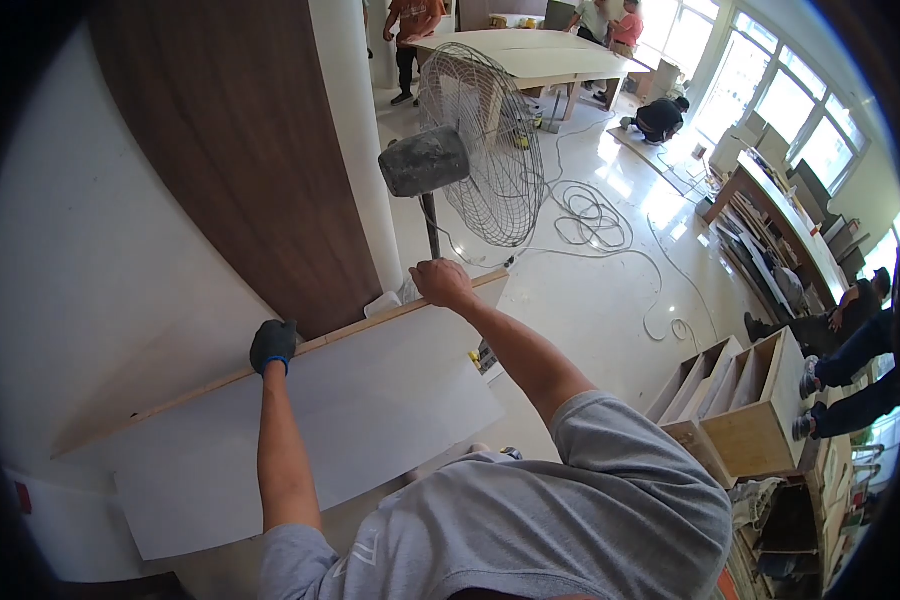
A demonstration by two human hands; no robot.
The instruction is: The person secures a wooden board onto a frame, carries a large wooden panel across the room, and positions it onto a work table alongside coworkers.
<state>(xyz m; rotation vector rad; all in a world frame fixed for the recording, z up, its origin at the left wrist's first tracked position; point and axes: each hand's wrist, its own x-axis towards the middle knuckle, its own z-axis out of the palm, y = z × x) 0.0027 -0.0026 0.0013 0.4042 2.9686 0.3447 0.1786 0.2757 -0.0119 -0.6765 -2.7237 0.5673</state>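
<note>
A large white panel (370,390) with a bare wooden edge (315,343) stands tilted in front of me, against the wall side. My left hand (273,347), in a dark glove with a blue cuff, is closed over the panel's top edge, left of the middle. Farther right, my bare right hand (442,283) grips the same edge near its right end, fingers curled over the far side. The fingertips of both hands are hidden behind the edge. Just beyond my right hand rises a standing fan (480,150) with a wire cage and a dark motor housing.
A dark brown wood panel (240,150) stands behind, beside a white column (355,120). Cables (590,215) lie coiled on the glossy floor. A wooden cabinet (760,410) lies at the right. Several people are around a large table (520,55) and by the windows.
</note>
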